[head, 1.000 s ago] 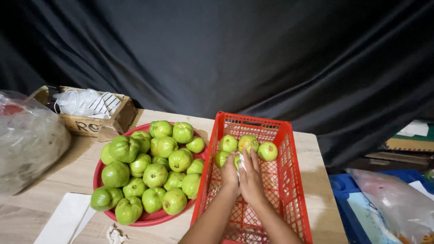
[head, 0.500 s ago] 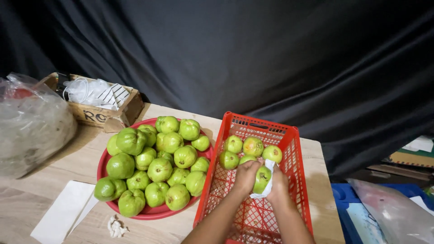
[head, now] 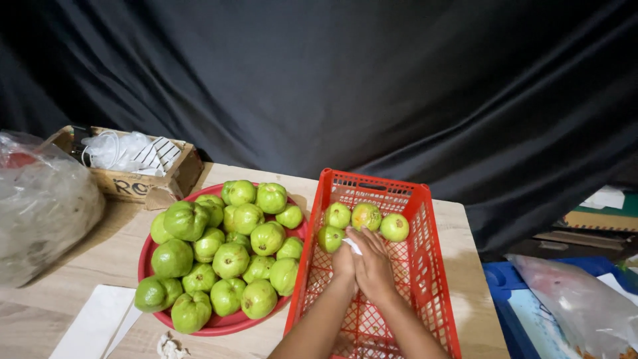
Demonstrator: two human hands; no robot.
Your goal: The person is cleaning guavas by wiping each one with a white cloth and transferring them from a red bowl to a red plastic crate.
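The scene is lit brightly and evenly from the front and above, near the camera. The green fruit (head: 229, 259) is shown in saturated colour with soft highlights and no harsh glare. Short, soft shadows are cast under the tray (head: 147, 266) and beside the crate (head: 425, 199) on the table (head: 465, 266). The black drape (head: 332, 80) is left dim, with only its folds picked out faintly. A pale sheen is seen on the plastic bag (head: 40, 206) at the left. Focus is held sharp at the centre; slight wide-angle stretching and softness are noticed at the edges.
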